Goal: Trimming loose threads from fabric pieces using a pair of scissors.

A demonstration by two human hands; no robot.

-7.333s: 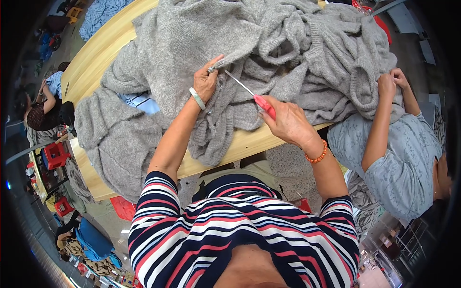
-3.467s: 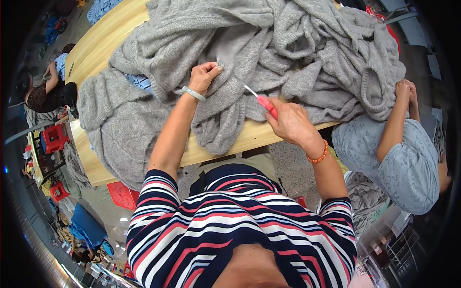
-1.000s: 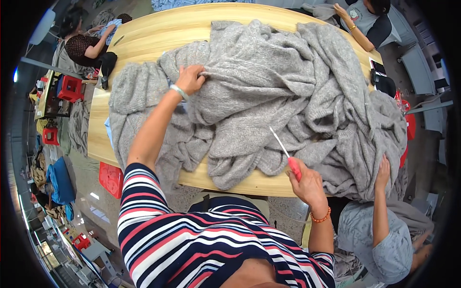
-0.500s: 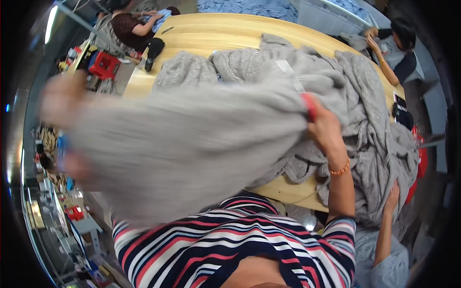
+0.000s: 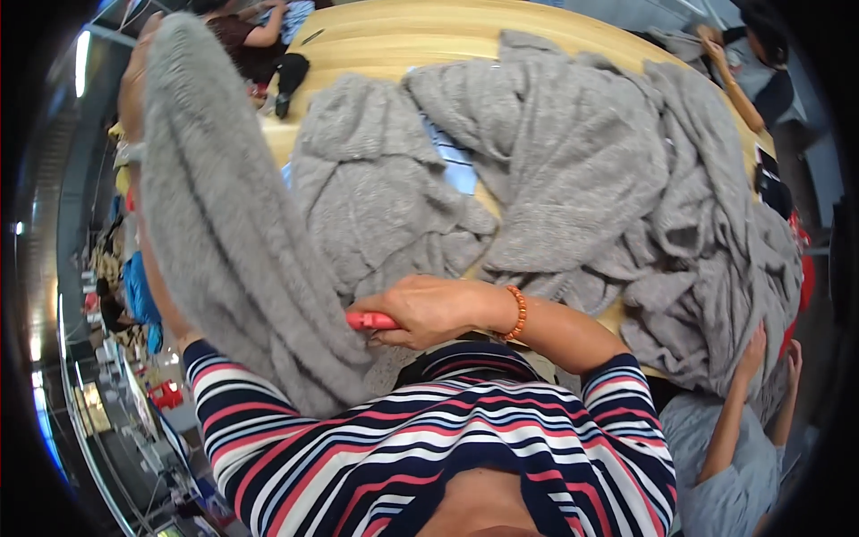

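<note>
A fuzzy grey knit piece (image 5: 224, 197) is held up on the left side, running from the upper left down to my lap. My left hand (image 5: 134, 85) grips its upper end from behind, with most of the fingers hidden by the knit. My right hand (image 5: 416, 309), an orange bead bracelet on its wrist, is closed around a small red-handled tool (image 5: 371, 320). The tool's red end touches or nearly touches the lower edge of the knit; its working tip cannot be made out. More grey knit garments (image 5: 582, 170) lie heaped just beyond my right hand.
The heap spreads over a pale wooden table (image 5: 394, 40). Blue striped cloth (image 5: 456, 166) shows between the garments. A co-worker's hands (image 5: 756, 353) touch the heap at the right. Other people sit at the far left and far right, and a dark object (image 5: 291, 80) stands on the table's left edge.
My left hand has swung the knit piece up and away, so it now stands steeper. My right hand, with the red-handled tool, has come left and down towards my body.
</note>
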